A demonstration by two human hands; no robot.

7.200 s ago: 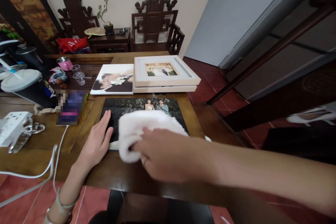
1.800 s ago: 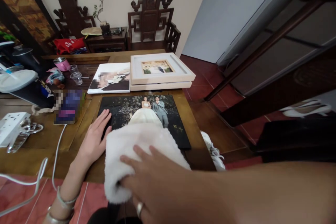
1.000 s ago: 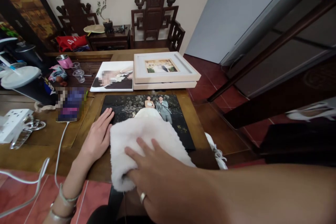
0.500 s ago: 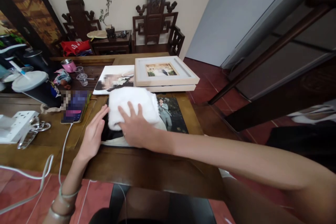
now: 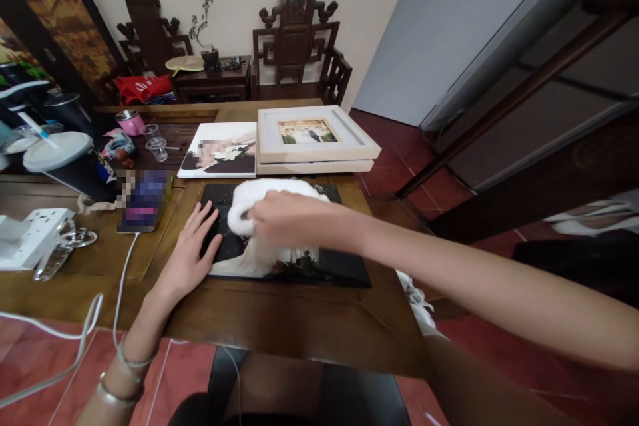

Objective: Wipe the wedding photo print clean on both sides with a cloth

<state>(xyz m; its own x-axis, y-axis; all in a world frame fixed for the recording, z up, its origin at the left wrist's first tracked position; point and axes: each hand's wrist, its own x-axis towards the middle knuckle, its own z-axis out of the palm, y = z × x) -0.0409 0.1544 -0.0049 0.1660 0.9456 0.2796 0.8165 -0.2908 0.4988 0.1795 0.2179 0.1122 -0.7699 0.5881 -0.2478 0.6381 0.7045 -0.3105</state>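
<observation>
Pressing down: right hand [image 5: 287, 216] closed over a bunched white cloth [image 5: 248, 202] on the far half of the dark photo print [image 5: 339, 267]. The print lies flat by the counter's [image 5: 279, 323] near edge, long axis along that edge. Left hand [image 5: 192, 256] rests flat on the print's left edge, fingers spread, holding nothing. Bare print lies right of the cloth and nearer than it.

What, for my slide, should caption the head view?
Right hand presses white cloth onto photo print; left hand steadies it.

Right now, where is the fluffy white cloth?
Head view: the fluffy white cloth sits under the right hand on the dark photo panel, beside the left hand.
</observation>
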